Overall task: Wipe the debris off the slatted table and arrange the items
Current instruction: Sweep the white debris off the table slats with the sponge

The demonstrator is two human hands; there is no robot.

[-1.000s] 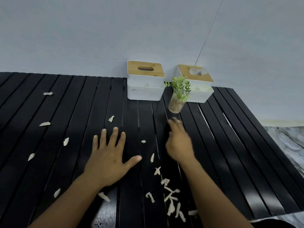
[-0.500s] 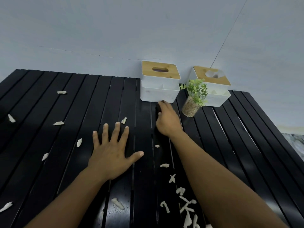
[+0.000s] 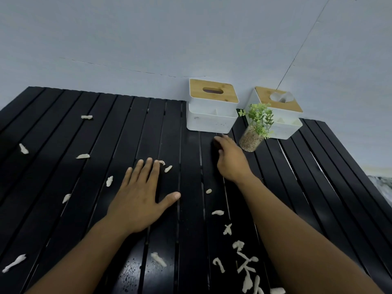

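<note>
The black slatted table [image 3: 63, 128] is strewn with small white debris scraps. Several scraps lie loose on the left [image 3: 83, 156], and a denser pile of scraps [image 3: 244, 266] sits at the near edge. My left hand [image 3: 142, 196] rests flat on the slats, fingers spread, with two scraps [image 3: 168, 168] at its fingertips. My right hand [image 3: 230, 160] reaches far forward, fingers curled down on the slats just in front of the white tissue box [image 3: 212, 111]. Something dark shows at its fingertips; I cannot make out what it is.
A second white box with a wooden lid [image 3: 280, 115] stands at the back right by the wall. A glass jar with a green plant [image 3: 254, 132] leans in front of it, close to my right hand. The table's right edge [image 3: 360, 172] drops to a marbled floor.
My right hand has slid forward from mid-table to just before the tissue box. My left hand stayed flat on the slats. The view shifted left, showing more debris.
</note>
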